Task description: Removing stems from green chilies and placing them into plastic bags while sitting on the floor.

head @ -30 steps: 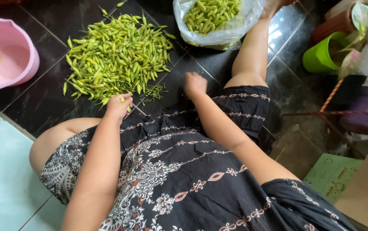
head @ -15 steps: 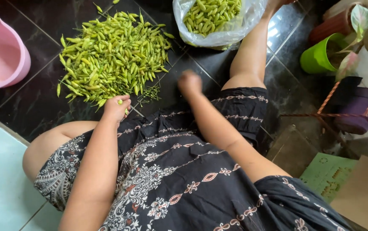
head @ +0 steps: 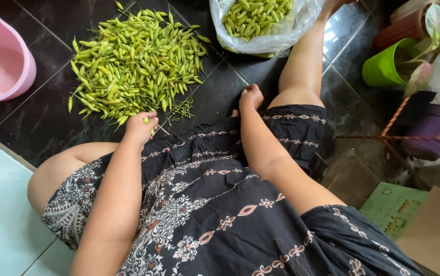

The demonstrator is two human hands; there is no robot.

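Left hand (head: 141,128) pinched a chili (head: 146,120) by the pile (head: 135,61), unmoved; right hand (head: 251,97), fisted, had shifted right toward the knee.

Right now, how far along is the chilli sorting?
Done: some green chillies sit in the clear plastic bag, and a few stems lie beside the pile. In hand: the left hand holds one chilli; the right hand is closed. Left: a large pile on the floor.
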